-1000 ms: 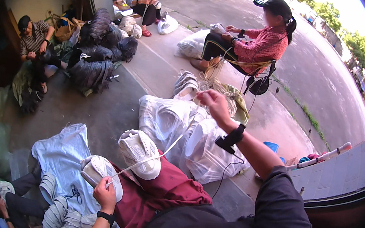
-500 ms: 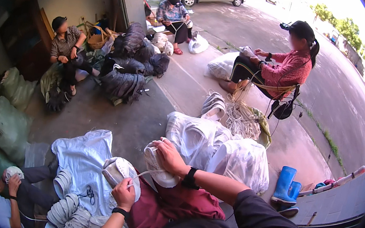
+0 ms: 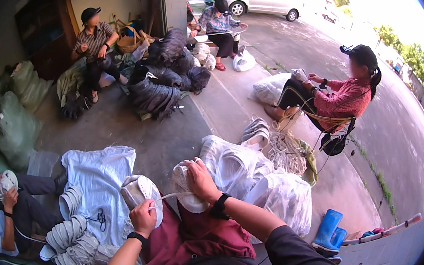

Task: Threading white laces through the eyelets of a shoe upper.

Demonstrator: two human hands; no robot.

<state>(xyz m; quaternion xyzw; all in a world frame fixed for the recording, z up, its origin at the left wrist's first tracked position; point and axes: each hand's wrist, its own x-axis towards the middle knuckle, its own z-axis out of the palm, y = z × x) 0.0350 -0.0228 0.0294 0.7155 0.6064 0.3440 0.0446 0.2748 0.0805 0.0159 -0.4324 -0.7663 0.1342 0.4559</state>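
Note:
Two white shoe uppers rest over my maroon-covered lap. A white shoelace (image 3: pixel 170 196) stretches between them. On the left shoe upper (image 3: pixel 135 189), my left hand (image 3: pixel 143 218) is closed at its near side, pinching the lace. My right hand (image 3: pixel 201 180) is wrapped over the top of the right shoe upper (image 3: pixel 179 177), its fingers bent round the far edge. Part of that upper is hidden under the palm. Where the lace enters the eyelets is too small to tell.
Wrapped clear plastic bags (image 3: pixel 281 196) of shoe uppers lie just beyond my right hand. Stacked uppers (image 3: pixel 66 234) and a white sack (image 3: pixel 98 171) are at left. Blue boots (image 3: pixel 328 229) stand at right. Several co-workers sit around, one near left holding a shoe upper (image 3: pixel 8 181).
My view has shifted slightly, so the background sits further right and lower. My hands keep almost the same hold. The near-left co-worker's shoe upper is raised; the far co-worker's hands are wider apart.

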